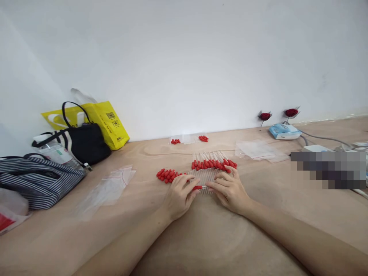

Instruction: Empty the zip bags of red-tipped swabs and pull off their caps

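- Hands meet at mid-counter. The left hand [179, 196] is pinched on the red bulb end of a dropper [198, 187], thumb against fingertips. The right hand [229, 189] grips the dropper's clear tube from the other side.
- The dropper sits low over the counter [207, 237], between the two hands and at the near edge of the row of droppers [214, 165].
- I judge it very light. The bulb looks soft, rubbery and grippy; the tube looks thin, stiff, slick and probably brittle. I would hold the tube close to the bulb rather than out at the tip, and keep any push straight along it, never across.
- Its long axis runs left to right across my view, bulb toward the left hand and tube toward the right. The tip is probably under the right fingers, but the clear tube hardly shows from here.
- The row lies crosswise to that, with tubes running away from me and bulbs in one red band.
- Loose red bulbs [168, 175] are heaped just left of the row, near the left hand.
- Further left are clear plastic bags [107, 188], a striped bag [37, 180], a black handbag [86, 142] and a yellow bag [110, 122] against the wall.
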`<state>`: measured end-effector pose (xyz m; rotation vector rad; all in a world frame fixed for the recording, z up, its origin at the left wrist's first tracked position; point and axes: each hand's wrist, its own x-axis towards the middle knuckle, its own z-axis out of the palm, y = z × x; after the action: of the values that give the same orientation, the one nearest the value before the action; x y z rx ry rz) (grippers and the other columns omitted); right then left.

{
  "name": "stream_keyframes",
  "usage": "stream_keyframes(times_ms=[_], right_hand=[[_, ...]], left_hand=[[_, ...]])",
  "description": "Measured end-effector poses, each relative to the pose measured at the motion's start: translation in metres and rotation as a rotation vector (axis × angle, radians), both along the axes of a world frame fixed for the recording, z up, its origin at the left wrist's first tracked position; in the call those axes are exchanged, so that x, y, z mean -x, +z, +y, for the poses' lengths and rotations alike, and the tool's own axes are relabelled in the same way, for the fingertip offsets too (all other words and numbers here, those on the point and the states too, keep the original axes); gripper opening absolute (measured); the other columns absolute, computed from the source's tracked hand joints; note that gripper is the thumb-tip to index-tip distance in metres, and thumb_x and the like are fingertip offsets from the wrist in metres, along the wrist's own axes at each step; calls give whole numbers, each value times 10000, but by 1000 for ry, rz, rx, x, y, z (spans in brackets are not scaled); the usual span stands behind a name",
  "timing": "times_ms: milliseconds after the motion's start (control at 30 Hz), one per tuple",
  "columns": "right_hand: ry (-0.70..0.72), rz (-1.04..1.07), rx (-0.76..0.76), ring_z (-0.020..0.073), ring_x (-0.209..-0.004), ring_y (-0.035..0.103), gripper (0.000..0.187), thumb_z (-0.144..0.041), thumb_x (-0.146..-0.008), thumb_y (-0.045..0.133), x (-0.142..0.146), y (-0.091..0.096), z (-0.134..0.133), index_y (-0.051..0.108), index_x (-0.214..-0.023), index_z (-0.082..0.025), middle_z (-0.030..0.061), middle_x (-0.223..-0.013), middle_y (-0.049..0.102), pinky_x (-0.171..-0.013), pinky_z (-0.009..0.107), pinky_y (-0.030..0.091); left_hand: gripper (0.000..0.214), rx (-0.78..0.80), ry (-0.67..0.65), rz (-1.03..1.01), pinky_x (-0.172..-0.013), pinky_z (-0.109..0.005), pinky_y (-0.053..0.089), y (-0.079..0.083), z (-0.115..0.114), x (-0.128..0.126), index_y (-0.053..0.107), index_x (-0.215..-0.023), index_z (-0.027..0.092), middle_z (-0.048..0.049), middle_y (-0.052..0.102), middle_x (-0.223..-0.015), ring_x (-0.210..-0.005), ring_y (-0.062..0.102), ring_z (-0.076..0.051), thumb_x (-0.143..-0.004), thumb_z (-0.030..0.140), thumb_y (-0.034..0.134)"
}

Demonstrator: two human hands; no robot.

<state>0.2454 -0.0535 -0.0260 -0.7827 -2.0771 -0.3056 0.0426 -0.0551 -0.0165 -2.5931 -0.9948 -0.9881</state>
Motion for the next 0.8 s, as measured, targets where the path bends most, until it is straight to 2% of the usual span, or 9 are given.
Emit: stream_keyframes(times_ms=[233,500,800], right_hand=[[22,-35,4,112,-719,511,136,-275,-807,504,2,-2,1,627,-853,-240,-42,-578,596,-933,409,186],[46,-53,13,113,-703,505,150,-258,-813,483,0,2,-4,631,-789,-247,-51,-536,587,-920,417,180],[51,-34,-12,117,-700,502,122,-256,-803,502,0,0,-5,624,-806,-258,-50,-564,616,-921,428,191]], left_hand=[[146,-44,-93,-5,-887,-364,368,-1,3,-3,604,-879,187,-30,652,-967,-943,542,-158,-830,200,467],[136,-44,-50,33,-877,-414,347,1,-2,-2,615,-772,211,-8,664,-960,-925,555,-178,-813,200,486],[125,-41,-84,25,-872,-391,336,3,-4,-1,600,-755,211,24,673,-921,-896,538,-164,-800,162,494]])
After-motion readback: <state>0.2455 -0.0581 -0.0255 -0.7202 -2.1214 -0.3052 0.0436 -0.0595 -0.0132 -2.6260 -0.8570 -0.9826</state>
